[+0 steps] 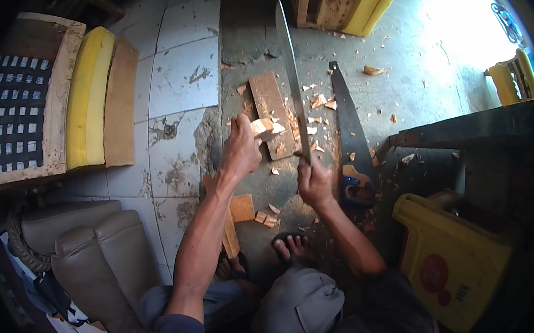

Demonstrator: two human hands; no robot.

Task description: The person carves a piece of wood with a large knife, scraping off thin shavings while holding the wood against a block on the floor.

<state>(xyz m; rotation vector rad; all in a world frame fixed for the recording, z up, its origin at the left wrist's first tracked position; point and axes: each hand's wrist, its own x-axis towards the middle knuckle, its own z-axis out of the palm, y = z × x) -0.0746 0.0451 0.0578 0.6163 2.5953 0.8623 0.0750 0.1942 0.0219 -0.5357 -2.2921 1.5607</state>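
My left hand (242, 146) grips a short block of wood (261, 127), its pale cut end turned to the right over a brown plank (262, 95) on the floor. In my right hand (315, 181) is a machete (293, 75), fingers wrapped round its handle. The long blade points up and away, tilted slightly left, apart from the block. Just right of the machete lies a handsaw (345, 110) with a blue handle (357, 180). Pale wood chips (319, 101) are scattered around the plank.
Wood offcuts (242, 208) and a long strip (230, 233) lie near my feet. A yellow plastic stool (452, 266) stands at right, below a dark bench edge (468, 125). At left are a webbed wooden frame (61, 96), yellow foam (89, 98) and brown cushions (96, 260).
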